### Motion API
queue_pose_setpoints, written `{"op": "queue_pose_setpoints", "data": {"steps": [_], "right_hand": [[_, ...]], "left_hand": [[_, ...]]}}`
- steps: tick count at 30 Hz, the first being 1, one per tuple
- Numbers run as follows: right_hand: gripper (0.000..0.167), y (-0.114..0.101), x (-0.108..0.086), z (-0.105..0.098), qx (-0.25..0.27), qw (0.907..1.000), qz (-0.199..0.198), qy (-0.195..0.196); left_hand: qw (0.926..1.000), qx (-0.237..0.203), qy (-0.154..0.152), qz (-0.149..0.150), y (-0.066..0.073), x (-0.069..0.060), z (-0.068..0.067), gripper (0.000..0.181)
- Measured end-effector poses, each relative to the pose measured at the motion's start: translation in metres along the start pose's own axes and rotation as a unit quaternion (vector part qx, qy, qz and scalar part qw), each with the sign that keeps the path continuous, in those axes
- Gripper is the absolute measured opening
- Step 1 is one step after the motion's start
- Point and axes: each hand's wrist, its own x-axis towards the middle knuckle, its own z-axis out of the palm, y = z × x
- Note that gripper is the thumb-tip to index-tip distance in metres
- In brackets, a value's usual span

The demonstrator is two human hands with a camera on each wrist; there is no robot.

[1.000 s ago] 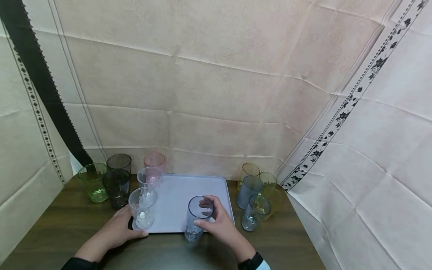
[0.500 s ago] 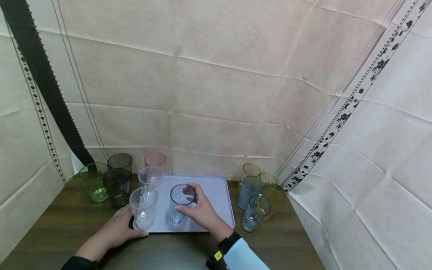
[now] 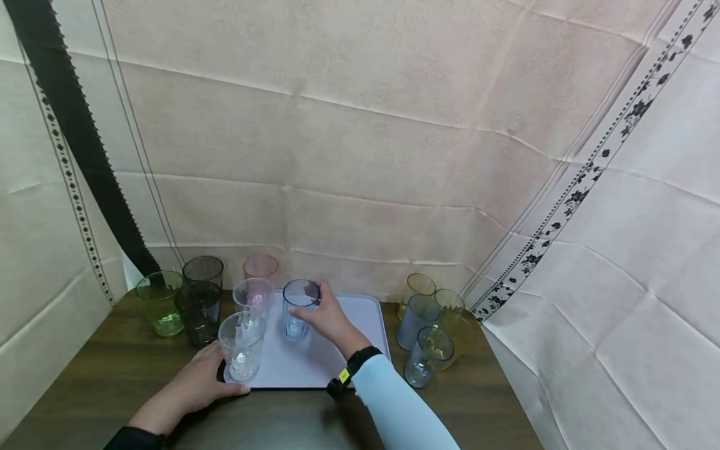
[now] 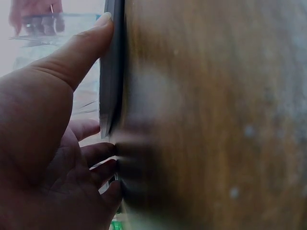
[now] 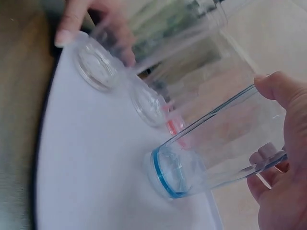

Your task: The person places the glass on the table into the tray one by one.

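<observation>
My right hand (image 3: 332, 319) grips a clear, blue-tinted drinking glass (image 3: 298, 319) by its upper part, thumb on one side and fingers on the other. The glass is upright over the far left part of a white tray (image 3: 298, 369); whether its base touches the tray I cannot tell. In the right wrist view its thick blue base (image 5: 165, 175) faces the tray surface. My left hand (image 3: 194, 381) holds the tray's near left corner, with the thumb (image 4: 86, 48) against the near edge. Two clear glasses (image 3: 242, 356) stand in a row along the tray's left side, with a pink glass (image 3: 261, 265) behind them.
Left of the tray stand a green glass (image 3: 163, 309) and two dark glasses (image 3: 199, 312). To its right are several more glasses: an amber one (image 3: 415, 287), a grey-blue one (image 3: 417, 325), a yellow-green one (image 3: 450, 306) and a bluish one (image 3: 427, 359). A cloth (image 3: 349, 156) hangs behind the table.
My right hand has carried the blue-tinted glass from the tray's near edge across to its far left part. The left hand has stayed at the tray's corner.
</observation>
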Motion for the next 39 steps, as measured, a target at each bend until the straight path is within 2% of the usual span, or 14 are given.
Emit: {"op": "queue_pose_setpoints", "data": {"steps": [7, 15, 26, 34, 39], "right_hand": [[0.088, 0.001, 0.027, 0.007, -0.001, 0.9996, 0.024, 0.011], [0.089, -0.006, 0.049, 0.008, -0.014, 0.9993, 0.018, 0.031], [0.089, -0.005, 0.065, 0.008, -0.033, 0.9981, 0.025, 0.047], [0.093, -0.005, 0.075, 0.013, -0.044, 0.9976, 0.004, 0.053], [0.094, -0.009, 0.076, 0.017, -0.047, 0.9973, 0.006, 0.056]], "left_hand": [[1.0000, 0.002, 0.003, 0.002, -0.001, 0.000, 0.001, 0.120], [1.0000, -0.004, 0.001, 0.004, -0.005, -0.001, 0.003, 0.123], [0.9999, -0.015, -0.006, -0.001, -0.003, -0.001, 0.002, 0.121], [0.9999, -0.016, 0.001, 0.007, 0.000, -0.001, 0.002, 0.120], [0.9999, -0.012, -0.001, 0.000, -0.001, -0.002, 0.001, 0.122]]}}
